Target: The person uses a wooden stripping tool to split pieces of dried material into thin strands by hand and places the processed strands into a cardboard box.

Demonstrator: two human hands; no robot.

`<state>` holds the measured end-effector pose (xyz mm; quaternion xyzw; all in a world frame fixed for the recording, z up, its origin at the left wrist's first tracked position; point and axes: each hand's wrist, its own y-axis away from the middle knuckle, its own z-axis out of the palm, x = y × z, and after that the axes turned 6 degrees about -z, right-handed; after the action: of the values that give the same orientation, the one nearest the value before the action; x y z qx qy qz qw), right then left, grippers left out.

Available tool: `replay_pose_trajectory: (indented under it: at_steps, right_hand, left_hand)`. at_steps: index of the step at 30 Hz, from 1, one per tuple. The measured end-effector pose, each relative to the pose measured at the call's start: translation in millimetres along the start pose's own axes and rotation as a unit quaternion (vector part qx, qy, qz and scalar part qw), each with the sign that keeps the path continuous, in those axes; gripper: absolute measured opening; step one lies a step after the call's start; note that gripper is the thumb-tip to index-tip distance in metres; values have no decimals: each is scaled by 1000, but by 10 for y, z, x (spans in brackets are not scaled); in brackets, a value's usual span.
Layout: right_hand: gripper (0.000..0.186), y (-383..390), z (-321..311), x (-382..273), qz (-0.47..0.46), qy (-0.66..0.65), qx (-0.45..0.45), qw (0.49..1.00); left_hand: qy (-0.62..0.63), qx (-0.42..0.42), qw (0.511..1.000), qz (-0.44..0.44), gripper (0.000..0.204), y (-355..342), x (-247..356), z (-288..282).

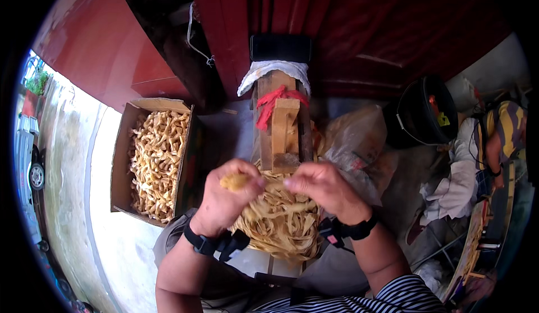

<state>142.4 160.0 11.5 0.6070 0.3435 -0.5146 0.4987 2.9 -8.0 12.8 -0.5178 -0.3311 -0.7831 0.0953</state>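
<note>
My left hand [222,198] is curled closed around a bunched yellowish strip [234,181], part of which sticks out above the fingers. Facing it, my right hand [331,192] has thumb and fingertips pinched together; whatever lies between them is too small or blurred to make out. Below both hands a tangled heap of long, flat, pale yellow strips [286,229] rests over my lap. Just beyond my fingers stands an upright wooden block [285,125] on a narrow wooden bench, with a red cloth [270,106] tied behind it.
To the left, a cardboard box [120,167] holds many small knotted yellowish pieces [160,161]. A white cloth [275,67] and a dark phone-like slab [281,48] sit at the bench's far end. Rightward are clear plastic bags [356,136], a black bucket [418,113] and another person's arm [494,153].
</note>
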Motion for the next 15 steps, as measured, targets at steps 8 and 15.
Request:
replay_pose_trajectory:
  at_steps: [8,15]
  right_hand:
    - [19,-408,-205,446,-101,343,264,896]
    - [23,-427,-171,582,-106,388,317,859]
  left_hand:
    - [-147,85,983,71,12,-744,-365,173]
    - [-6,192,981,-21,23,-823,-392,-53]
